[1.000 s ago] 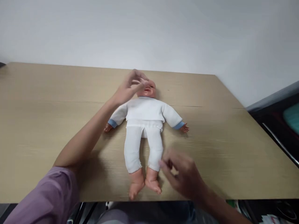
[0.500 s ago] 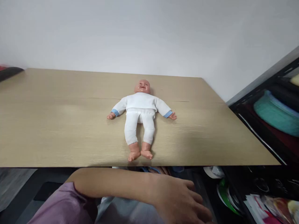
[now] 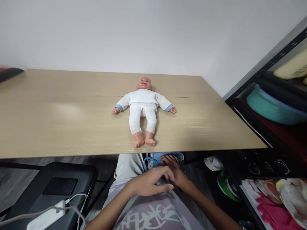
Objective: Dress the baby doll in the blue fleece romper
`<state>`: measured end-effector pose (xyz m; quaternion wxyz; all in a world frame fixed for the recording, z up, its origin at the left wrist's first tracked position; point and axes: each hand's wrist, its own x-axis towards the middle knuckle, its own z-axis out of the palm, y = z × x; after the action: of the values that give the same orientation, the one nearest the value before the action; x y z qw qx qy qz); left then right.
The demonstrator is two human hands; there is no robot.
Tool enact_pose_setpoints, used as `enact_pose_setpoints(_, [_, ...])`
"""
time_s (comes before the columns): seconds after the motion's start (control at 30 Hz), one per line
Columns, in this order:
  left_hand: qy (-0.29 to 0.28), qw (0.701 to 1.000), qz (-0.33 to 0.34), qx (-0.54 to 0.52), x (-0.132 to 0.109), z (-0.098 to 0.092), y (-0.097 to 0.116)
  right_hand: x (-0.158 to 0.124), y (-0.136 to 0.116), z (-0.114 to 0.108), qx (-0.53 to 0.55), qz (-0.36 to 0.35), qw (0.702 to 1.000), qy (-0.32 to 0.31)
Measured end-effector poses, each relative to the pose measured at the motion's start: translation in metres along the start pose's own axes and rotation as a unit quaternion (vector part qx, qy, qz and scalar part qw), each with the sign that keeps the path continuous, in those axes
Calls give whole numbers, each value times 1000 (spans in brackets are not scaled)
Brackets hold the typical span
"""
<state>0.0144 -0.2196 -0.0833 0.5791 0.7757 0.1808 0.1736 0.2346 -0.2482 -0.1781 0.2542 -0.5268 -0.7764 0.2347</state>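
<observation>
Our left grip point(image 3: 153, 182) hangs loosely apart, our right grip point(image 3: 174, 166) we can't tell, and there's the doll point(image 3: 144, 97), face-up on the bench point(image 3: 72, 127), likely steady without our holding it

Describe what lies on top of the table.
A doll lies face up on the table, arms spread, in white clothes with blue cuffs. Its body covers its back and the tabletop directly beneath it.
</observation>
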Motion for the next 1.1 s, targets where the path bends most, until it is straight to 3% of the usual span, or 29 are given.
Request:
enact_pose_setpoints(0.17, [124, 984, -124, 30, -50, 1, -42, 0, 2, 21, -109, 43, 990, -80])
enact_pose_setpoints(0.27, [192, 964, -172, 64, -64, 1, -63, 1, 1, 26, -126, 42, 988, -85])
enact_pose_setpoints(0.37, [228, 956, -174, 59, -70, -1, -70, 8, -6, 14, -78, 29, 994, -68])
enact_pose_setpoints(0.47, [213, 967, -136, 43, -72, -6, -60, 16, -22, -14, 76, 31, 997, -16])
enact_pose_setpoints(0.57, [189, 977, -91, 25, -69, -12, -40, 18, -46, -46, 219, 76, 972, 37])
enact_pose_setpoints(0.7, [201, 977, -67, 4, -60, -14, -14, 15, -82, -83, 358, 132, 923, 52])
enact_pose_setpoints(0.83, [241, 969, -35, -42, -47, -13, 2, 21, -113, -115, 495, 174, 846, 97])
enact_pose_setpoints(0.93, [250, 960, -14, -124, -40, -17, 14, 30, -128, -137, 552, 170, 809, 111])
enact_pose_setpoints(1.1, [185, 959, -48, -208, -31, -29, 33, 39, -125, -158, 572, 140, 799, 125])
